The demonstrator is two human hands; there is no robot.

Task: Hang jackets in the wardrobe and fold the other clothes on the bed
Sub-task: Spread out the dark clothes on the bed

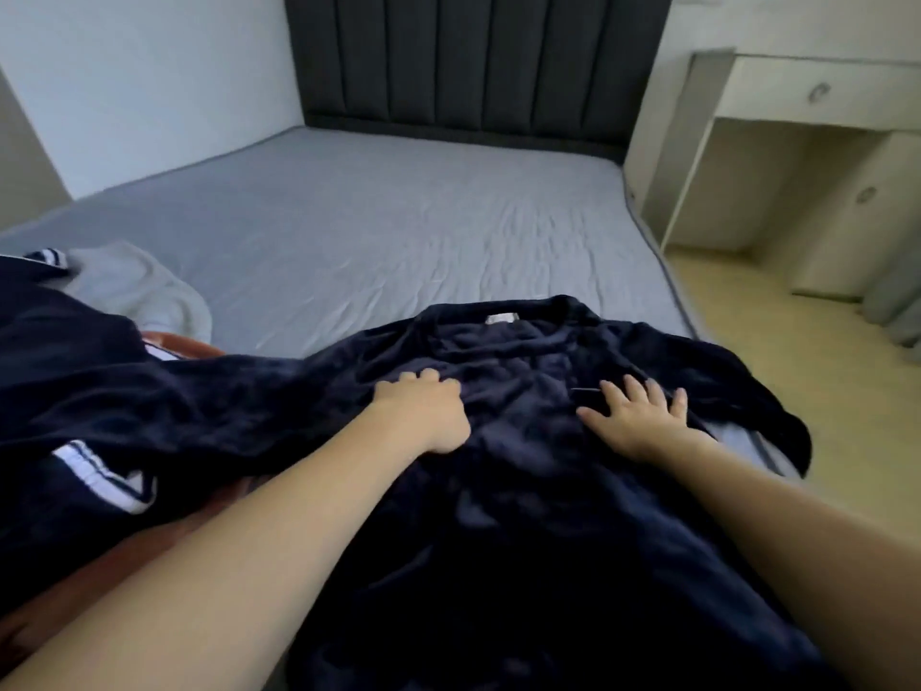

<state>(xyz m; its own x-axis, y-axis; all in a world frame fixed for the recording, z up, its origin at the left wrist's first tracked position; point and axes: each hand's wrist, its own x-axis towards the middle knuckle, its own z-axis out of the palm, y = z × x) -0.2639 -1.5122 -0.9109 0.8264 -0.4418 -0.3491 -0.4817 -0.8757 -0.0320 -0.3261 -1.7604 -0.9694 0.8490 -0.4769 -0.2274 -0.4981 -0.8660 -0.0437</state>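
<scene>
A striped dark garment [94, 471] lies heaped left of the navy top [523, 491]. On that top, at the bed's [398, 231] near edge, the left hand [423, 416] bunches fabric in a curled grip; the right hand [640, 421] presses flat, fingers spread. Bare mattress stretches beyond the top.
</scene>
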